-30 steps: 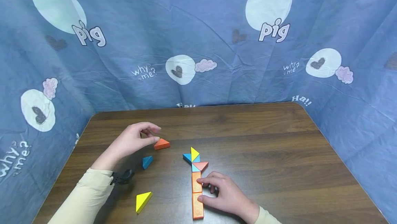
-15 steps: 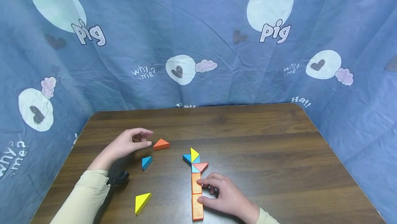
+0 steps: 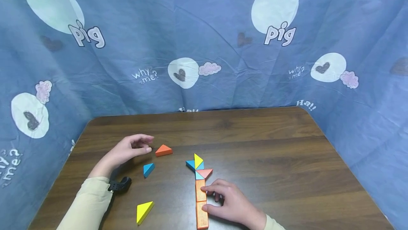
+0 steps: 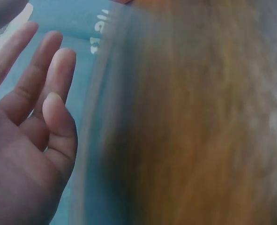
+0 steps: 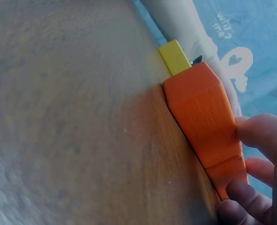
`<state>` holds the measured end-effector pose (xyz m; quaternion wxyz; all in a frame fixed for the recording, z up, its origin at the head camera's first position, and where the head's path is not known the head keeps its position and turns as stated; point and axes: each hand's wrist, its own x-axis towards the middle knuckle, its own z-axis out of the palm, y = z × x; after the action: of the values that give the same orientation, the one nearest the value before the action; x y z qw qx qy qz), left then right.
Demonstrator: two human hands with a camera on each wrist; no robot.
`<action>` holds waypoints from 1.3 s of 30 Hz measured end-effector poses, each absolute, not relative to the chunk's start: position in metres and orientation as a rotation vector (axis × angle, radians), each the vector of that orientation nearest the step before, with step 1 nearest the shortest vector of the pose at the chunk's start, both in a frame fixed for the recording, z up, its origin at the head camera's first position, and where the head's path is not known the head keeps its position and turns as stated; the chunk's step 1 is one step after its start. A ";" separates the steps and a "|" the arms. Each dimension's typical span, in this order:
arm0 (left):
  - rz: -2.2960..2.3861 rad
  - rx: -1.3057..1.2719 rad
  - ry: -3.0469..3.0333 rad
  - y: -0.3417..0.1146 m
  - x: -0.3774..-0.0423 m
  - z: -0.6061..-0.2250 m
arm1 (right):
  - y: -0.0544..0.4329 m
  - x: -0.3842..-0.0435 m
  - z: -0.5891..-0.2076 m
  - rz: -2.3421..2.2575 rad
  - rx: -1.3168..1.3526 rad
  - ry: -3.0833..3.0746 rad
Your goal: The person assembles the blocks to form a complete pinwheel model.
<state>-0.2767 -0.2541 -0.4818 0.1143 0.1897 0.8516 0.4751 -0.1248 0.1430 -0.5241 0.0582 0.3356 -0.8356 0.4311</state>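
Two orange rectangular blocks, the farther one (image 3: 200, 191) and the nearer one (image 3: 202, 218), lie end to end on the table. My right hand (image 3: 231, 201) rests its index finger on the farther block and its thumb on the nearer one. Beyond them sit a pink-red triangle (image 3: 205, 172), a yellow triangle (image 3: 197, 160) and blue triangular pieces (image 3: 190, 165). At the left, my left hand (image 3: 124, 152) hovers with loosely bent fingers, holding nothing, just left of an orange-red triangular block (image 3: 164, 150). In the left wrist view, its palm (image 4: 16, 159) is bare.
A loose blue triangle (image 3: 148, 170) lies nearer than the orange-red one. Another yellow triangle (image 3: 144, 212) is at the front left. Behind the wooden table (image 3: 271, 152) hangs a blue printed cloth (image 3: 204, 39). A black band (image 3: 120, 184) is at the left wrist.
My left hand has drawn away leftward from the orange-red triangle, which its thumb was at a second ago. The right hand stays on the orange blocks; the view shifts slightly.
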 end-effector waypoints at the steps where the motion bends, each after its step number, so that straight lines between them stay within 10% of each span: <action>1: 1.403 0.555 2.483 -0.255 -0.277 -0.484 | 0.143 -0.125 -0.524 1.316 1.012 -2.541; 39: 1.306 0.691 2.348 -0.244 -0.283 -0.501 | 0.144 -0.126 -0.525 1.307 1.009 -2.544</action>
<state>-0.2831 -0.2436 -0.5014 0.1828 0.2450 0.8321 0.4628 -0.1263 0.1438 -0.5253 0.0545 0.3322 -0.8376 0.4302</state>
